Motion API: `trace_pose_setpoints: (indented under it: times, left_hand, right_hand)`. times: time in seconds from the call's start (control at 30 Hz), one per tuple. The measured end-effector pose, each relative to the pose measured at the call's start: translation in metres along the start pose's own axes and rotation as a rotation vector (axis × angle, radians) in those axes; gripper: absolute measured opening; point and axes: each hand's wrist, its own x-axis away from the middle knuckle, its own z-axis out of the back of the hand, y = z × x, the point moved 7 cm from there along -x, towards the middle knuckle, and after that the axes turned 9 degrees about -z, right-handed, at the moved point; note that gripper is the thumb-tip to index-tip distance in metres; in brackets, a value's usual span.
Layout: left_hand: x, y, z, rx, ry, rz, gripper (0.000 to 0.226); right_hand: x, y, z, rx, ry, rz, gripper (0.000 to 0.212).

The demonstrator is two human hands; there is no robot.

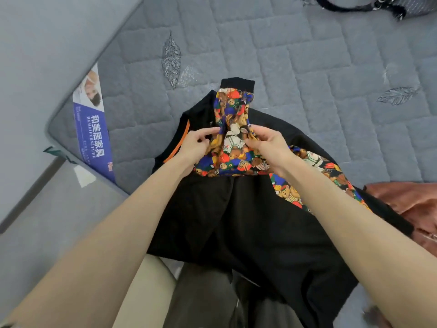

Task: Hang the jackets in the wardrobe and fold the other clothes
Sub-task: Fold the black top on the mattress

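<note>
left grip (197,145) and right grip (269,147) each pinch the bear-print sleeve (233,114) lying between them, folded across the black jacket (224,221) on the mattress (307,67).

The right forearm (343,221) covers part of the jacket (236,221); the rust garment (411,204) runs off-frame.

Blue mattress label (94,140) with "和美居家具" and "HEMEIFURNITURE"

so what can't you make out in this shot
Head view:
- rust-coloured garment: cut off by the right edge.
- dark strapped item: cut off by the top edge, kind unclear.
- black jacket: lower part runs off the bottom edge.
- bear-print sleeve: partly covered by the left hand and right hand.
</note>
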Motion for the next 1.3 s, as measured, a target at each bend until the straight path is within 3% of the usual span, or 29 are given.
trace_pose_setpoints:
  times: [0.13, 0.23, 0.37, 0.43, 0.5, 0.57, 0.67, 0.73, 0.8, 0.93, 1.03, 1.1, 1.2, 1.3]
  left_hand:
    - [0.035, -0.012, 0.015, 0.033, 0.033, -0.027, 0.033]
    - [0.069, -0.048, 0.024, 0.201, 0.042, 0.205, 0.025]
    - [0.126, -0.086, 0.024, 0.569, 0.155, 0.473, 0.042]
    - [0.157, -0.107, 0.019, 0.643, 0.198, 0.559, 0.056]
    - [0.186, -0.125, 0.008, 0.696, 0.212, 0.638, 0.063]
    - [0.213, -0.138, -0.006, 0.678, 0.221, 0.689, 0.057]
    - [0.234, -0.160, -0.014, 0.416, 0.350, 0.666, 0.050]
    - [0.242, -0.167, -0.018, 0.289, 0.419, 0.653, 0.067]
    - [0.243, -0.172, -0.017, 0.205, 0.472, 0.618, 0.071]
    - [0.234, -0.169, -0.007, -0.081, 0.473, 0.468, 0.053]
    - [0.211, -0.147, 0.003, -0.298, 0.461, 0.292, 0.049]
    - [0.185, -0.135, -0.006, -0.362, 0.356, 0.245, 0.057]
    - [0.144, -0.126, -0.036, -0.286, 0.157, 0.272, 0.074]
    - [0.114, -0.125, -0.066, 0.013, 0.042, 0.406, 0.075]
  right_hand:
    - [0.035, -0.001, -0.023, 0.323, -0.105, 0.215, 0.029]
    - [0.062, 0.022, -0.057, 0.741, -0.257, 0.360, 0.040]
    - [0.078, 0.095, -0.082, 1.602, -0.442, 0.471, 0.044]
    - [0.083, 0.121, -0.077, 1.687, -0.466, 0.414, 0.041]
    - [0.083, 0.135, -0.064, 1.570, -0.414, 0.316, 0.042]
    - [0.081, 0.140, -0.046, 1.376, -0.264, 0.246, 0.039]
    - [0.070, 0.133, -0.010, 0.978, 0.071, 0.187, 0.024]
    - [0.059, 0.138, 0.017, 0.645, 0.263, -0.001, 0.036]
    - [0.049, 0.146, 0.033, 0.327, 0.354, -0.182, 0.055]
    - [0.030, 0.148, 0.036, -0.130, 0.269, -0.376, 0.072]
    - [0.017, 0.131, 0.038, -0.294, 0.193, -0.402, 0.053]
    - [0.009, 0.122, 0.037, -0.350, 0.134, -0.418, 0.046]
    - [-0.001, 0.110, 0.032, -0.409, 0.069, -0.415, 0.047]
    - [-0.007, 0.101, 0.025, -0.457, 0.005, -0.457, 0.036]
